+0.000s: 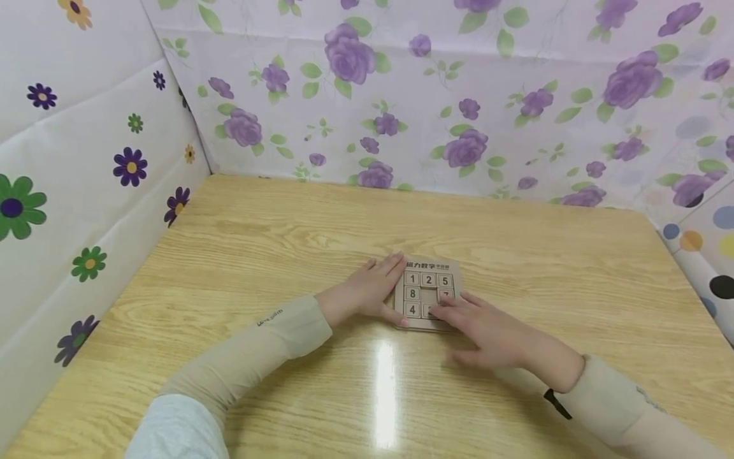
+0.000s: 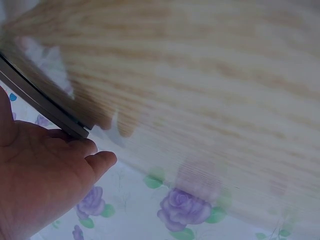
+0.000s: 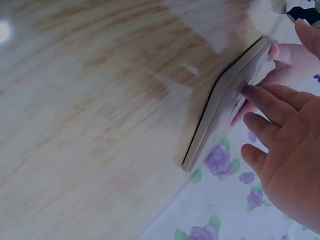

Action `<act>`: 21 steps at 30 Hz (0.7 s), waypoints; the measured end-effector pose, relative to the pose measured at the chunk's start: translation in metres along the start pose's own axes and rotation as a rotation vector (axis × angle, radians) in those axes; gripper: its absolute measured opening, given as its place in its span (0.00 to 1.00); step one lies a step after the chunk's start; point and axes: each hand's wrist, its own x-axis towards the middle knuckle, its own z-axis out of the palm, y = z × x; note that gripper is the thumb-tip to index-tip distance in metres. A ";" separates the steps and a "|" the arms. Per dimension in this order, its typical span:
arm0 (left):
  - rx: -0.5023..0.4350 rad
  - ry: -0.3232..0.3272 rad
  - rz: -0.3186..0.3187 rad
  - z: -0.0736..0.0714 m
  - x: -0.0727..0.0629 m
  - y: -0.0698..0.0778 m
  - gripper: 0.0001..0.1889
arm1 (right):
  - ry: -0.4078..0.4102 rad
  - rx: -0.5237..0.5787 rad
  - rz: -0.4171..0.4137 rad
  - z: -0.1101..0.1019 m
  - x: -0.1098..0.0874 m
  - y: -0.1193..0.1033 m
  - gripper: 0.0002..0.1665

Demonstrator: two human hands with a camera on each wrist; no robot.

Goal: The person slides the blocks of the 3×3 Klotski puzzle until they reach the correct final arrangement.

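Note:
A flat square sliding number puzzle (image 1: 415, 326) lies on the wooden table. Its top row reads 1, 2, 5; below are 8, a vacant middle slot and a partly covered 7, then 4 and a tile whose number is half hidden. The left hand (image 1: 367, 290) grips the puzzle's left side, thumb at the near corner and fingers toward the far one. Over the lower right tiles the right hand (image 1: 490, 328) reaches with extended fingers, a fingertip touching the bottom middle tile. Its palm hides the bottom right corner. From the right wrist view the puzzle (image 3: 220, 105) appears edge-on.
The wooden table (image 1: 275, 242) spreads around the puzzle on all sides. A purple-flowered cloth (image 1: 401, 95) hangs along its back edge, and a daisy-patterned cloth (image 1: 69, 191) covers the left side. A dotted cloth (image 1: 696, 268) hangs at the right.

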 end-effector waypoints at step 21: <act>0.002 0.003 0.006 -0.002 0.000 0.001 0.65 | -0.004 0.039 0.035 0.001 0.012 0.005 0.47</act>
